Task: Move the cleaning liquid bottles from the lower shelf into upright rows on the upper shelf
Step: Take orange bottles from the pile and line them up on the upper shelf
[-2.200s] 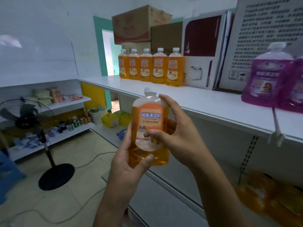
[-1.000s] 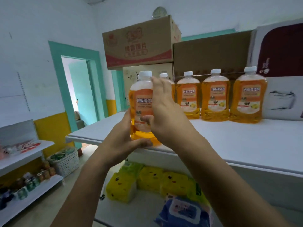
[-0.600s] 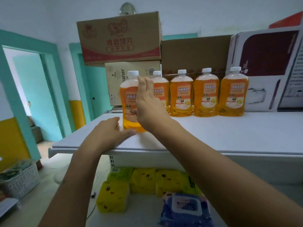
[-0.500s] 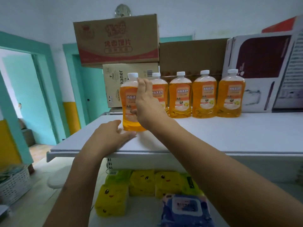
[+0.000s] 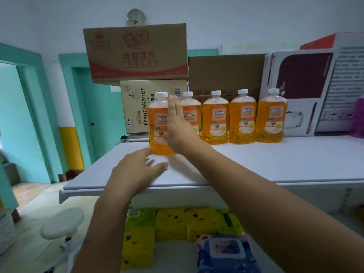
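Note:
An orange cleaning liquid bottle (image 5: 157, 125) with a white cap stands upright on the white upper shelf (image 5: 256, 164), at the left end of a row of several matching bottles (image 5: 243, 119) and slightly in front of them. My right hand (image 5: 178, 127) lies flat against its right side with the fingers straight and pointing up, not wrapped around it. My left hand (image 5: 136, 170) rests open, palm down, on the shelf just in front of the bottle's base, its fingertips close to the bottle. The lower shelf's bottles are out of sight.
Cardboard boxes (image 5: 136, 54) and a white printed box (image 5: 299, 91) stand right behind the row. A purple bottle (image 5: 359, 119) shows at the right edge. Below lie yellow packs (image 5: 169, 223) and a blue wipes pack (image 5: 226, 251). A white stool (image 5: 61, 221) stands lower left.
The bottle went from both my hands up onto the upper shelf at the row's left end. My left hand let go and settled on the shelf; my right hand flattened against the bottle.

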The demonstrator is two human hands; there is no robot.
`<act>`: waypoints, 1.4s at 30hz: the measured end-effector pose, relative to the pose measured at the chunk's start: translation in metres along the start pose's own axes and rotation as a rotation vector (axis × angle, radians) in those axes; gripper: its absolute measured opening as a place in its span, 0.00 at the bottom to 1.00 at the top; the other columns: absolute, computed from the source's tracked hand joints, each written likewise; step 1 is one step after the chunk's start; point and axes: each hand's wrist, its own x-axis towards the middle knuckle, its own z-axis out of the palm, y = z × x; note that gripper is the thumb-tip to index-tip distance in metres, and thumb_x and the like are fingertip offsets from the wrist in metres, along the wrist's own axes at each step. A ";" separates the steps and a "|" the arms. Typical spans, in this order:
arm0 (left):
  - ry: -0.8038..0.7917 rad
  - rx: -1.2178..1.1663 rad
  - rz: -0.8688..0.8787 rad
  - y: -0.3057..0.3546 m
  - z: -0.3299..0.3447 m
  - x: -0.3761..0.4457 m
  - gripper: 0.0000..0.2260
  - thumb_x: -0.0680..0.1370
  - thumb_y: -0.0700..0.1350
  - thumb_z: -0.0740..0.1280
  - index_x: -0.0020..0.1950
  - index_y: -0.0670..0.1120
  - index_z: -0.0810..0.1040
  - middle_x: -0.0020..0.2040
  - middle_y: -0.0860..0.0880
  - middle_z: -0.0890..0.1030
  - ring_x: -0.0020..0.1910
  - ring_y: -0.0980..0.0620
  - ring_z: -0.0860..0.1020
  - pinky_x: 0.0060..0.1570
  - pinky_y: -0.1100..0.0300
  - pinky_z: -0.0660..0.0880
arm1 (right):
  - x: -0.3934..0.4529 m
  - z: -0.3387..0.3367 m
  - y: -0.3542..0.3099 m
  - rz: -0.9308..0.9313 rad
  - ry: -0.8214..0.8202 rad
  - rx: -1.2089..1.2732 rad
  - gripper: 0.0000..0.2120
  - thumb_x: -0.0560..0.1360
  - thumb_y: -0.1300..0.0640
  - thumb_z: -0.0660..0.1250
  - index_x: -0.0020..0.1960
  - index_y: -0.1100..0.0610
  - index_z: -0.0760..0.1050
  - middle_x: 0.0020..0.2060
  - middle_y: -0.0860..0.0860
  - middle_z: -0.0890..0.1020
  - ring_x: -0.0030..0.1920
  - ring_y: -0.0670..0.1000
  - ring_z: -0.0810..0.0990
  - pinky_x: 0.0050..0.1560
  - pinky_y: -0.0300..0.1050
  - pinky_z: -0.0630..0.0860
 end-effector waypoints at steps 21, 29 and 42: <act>0.057 -0.429 0.531 0.152 0.051 -0.128 0.22 0.73 0.62 0.62 0.67 0.60 0.72 0.61 0.68 0.69 0.64 0.70 0.63 0.58 0.80 0.57 | -0.249 -0.116 0.110 0.146 0.369 0.078 0.21 0.80 0.60 0.65 0.72 0.50 0.69 0.68 0.44 0.74 0.70 0.39 0.68 0.72 0.36 0.63; -0.200 -0.391 0.645 0.235 0.132 -0.165 0.26 0.74 0.56 0.67 0.72 0.55 0.69 0.67 0.59 0.71 0.67 0.61 0.66 0.67 0.68 0.60 | -0.340 -0.165 0.198 0.417 0.421 -0.111 0.28 0.77 0.60 0.68 0.74 0.48 0.65 0.76 0.44 0.61 0.77 0.43 0.57 0.76 0.42 0.57; -0.489 -0.433 0.532 0.376 0.278 -0.243 0.30 0.78 0.57 0.66 0.77 0.58 0.57 0.76 0.60 0.61 0.75 0.60 0.56 0.68 0.65 0.54 | -0.486 -0.257 0.324 0.748 0.288 -0.127 0.25 0.79 0.52 0.67 0.73 0.41 0.64 0.76 0.41 0.60 0.76 0.44 0.58 0.72 0.39 0.54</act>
